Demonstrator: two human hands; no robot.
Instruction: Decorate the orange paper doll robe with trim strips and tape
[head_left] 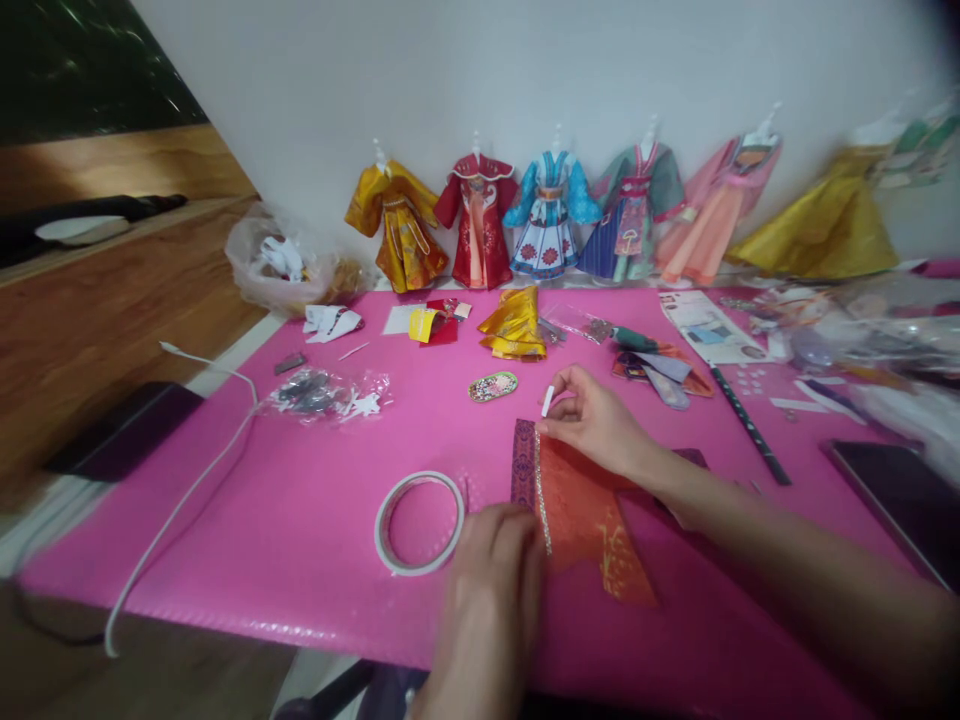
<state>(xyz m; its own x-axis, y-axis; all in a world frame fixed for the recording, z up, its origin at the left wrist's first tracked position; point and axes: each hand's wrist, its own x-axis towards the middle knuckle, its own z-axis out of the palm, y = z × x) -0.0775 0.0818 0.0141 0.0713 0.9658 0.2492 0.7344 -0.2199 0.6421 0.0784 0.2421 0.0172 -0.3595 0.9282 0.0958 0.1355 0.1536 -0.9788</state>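
Observation:
My right hand [589, 415] is closed in a pinch on a short white strip [547, 401]. It is just above the top edge of an orange doll-garment piece [574, 490] with a dark purple patterned band and a glittery trim line. My left hand [495, 570] rests at the lower left of that cloth, back up, its fingers laid over the band's lower end; their tips are partly hidden. A roll of white tape [382, 525] lies flat just left of my left hand. Beyond the cloth sits a small oval floral piece [493, 387].
Several dressed doll forms [480, 225] stand along the wall. Yellow folded cloth [517, 325], bagged small parts [322, 393] and fabric scraps [660, 368] lie across the pink tabletop [262, 540]. A white cable [180, 500] crosses the left; a dark pencil [750, 425] and phone [904, 505] lie right.

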